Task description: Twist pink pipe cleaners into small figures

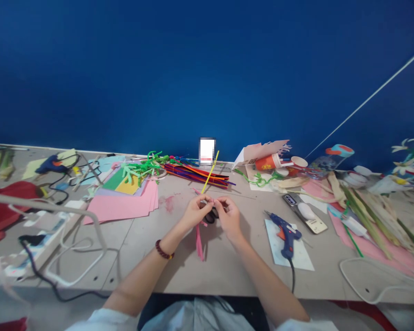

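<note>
Over the middle of the table, my left hand (197, 210) and my right hand (228, 216) meet with thumbs and forefingers pinched together. Whatever sits between the fingertips is too small to make out; a trace of pink shows there. Below my left hand is a pink strip (199, 243), and I cannot tell whether it hangs from the fingers or lies on the table. The black handles of what look like scissors (211, 216) lie under the fingers. Just beyond my left hand, a yellow pipe cleaner (210, 172) points away from me.
A bundle of coloured pipe cleaners (196, 175) lies ahead. To the left are pink paper sheets (120, 206), green pipe-cleaner shapes (138, 171) and a power strip (44, 243) with cables. A blue glue gun (287, 234), a phone (305, 214) and an orange paper cup (267, 162) are on the right.
</note>
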The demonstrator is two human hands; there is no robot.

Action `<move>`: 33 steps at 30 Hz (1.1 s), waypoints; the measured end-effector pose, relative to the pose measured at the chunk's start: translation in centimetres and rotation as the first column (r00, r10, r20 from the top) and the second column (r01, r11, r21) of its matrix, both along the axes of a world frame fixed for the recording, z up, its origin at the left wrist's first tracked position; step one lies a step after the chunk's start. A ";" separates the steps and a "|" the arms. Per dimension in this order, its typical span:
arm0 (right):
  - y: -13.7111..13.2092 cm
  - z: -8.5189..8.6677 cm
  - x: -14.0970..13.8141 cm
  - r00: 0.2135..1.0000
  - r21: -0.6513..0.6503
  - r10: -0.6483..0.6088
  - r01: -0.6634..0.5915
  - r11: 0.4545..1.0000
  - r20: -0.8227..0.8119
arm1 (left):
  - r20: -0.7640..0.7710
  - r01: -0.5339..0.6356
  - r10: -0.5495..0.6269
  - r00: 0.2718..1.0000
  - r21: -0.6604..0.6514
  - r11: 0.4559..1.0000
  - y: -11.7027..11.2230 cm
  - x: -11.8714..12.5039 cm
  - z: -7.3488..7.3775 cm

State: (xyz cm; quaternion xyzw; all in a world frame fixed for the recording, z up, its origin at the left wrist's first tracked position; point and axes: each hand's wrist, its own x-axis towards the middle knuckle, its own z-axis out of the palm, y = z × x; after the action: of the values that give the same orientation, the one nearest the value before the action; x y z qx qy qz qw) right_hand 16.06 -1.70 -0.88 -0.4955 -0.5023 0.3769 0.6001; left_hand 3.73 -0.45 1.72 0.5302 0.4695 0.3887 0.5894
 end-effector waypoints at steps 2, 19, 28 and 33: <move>0.0 0.0 0.0 1.000 0.014 0.006 -0.006 1.000 -0.001 | -0.009 -0.016 0.017 1.000 0.028 0.999 0.0 0.1 -0.2; -1.4 0.8 -0.3 0.826 0.239 -0.111 -0.029 0.971 0.553 | -0.039 -0.038 0.040 0.998 0.053 0.998 0.1 0.3 -0.4; 1.5 1.3 3.7 0.903 0.203 -0.369 0.328 0.923 0.220 | -0.075 0.146 -0.136 0.988 0.147 0.978 -0.5 1.1 -1.2; 1.6 1.3 3.2 0.996 0.060 -0.066 0.063 0.996 0.054 | 0.018 0.054 -0.056 0.998 0.123 0.991 -0.3 1.2 -1.6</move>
State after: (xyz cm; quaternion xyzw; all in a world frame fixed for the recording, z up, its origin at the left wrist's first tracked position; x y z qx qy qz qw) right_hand 19.21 -0.05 0.38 -0.5043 -0.5132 0.3286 0.6118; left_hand 4.98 -0.80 0.15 0.5740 0.4235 0.4062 0.5712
